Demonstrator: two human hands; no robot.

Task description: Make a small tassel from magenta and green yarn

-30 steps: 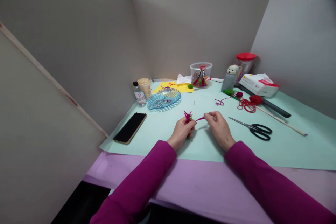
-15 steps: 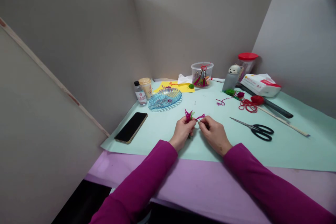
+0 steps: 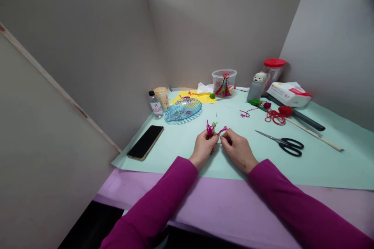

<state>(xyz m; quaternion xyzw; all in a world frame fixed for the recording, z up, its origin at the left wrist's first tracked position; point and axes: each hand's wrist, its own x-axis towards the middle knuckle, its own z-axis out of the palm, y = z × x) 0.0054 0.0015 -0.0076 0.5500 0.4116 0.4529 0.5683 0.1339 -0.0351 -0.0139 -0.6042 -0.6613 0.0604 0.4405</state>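
Observation:
Near the middle of the mint-green sheet, my left hand (image 3: 203,147) is closed around a bundle of magenta and green yarn (image 3: 209,129), whose loose ends stick up above the fingers. Just to its right, my right hand (image 3: 238,149) is pinched at a magenta strand (image 3: 223,129) that runs from the bundle. The fingertips of both hands are close together. The lower part of the bundle is mostly hidden by the left fingers.
Black-handled scissors (image 3: 282,142) lie right of my hands, a phone (image 3: 146,142) left. Behind are a blue glass dish (image 3: 183,111), a bottle (image 3: 156,105), a clear tub (image 3: 224,82), red yarn (image 3: 276,117), a tissue pack (image 3: 289,94) and a grey cutter (image 3: 309,120).
The camera view has shifted very slightly. Both hands stay in nearly the same place, and the green yarn ends stand a little higher above my left hand.

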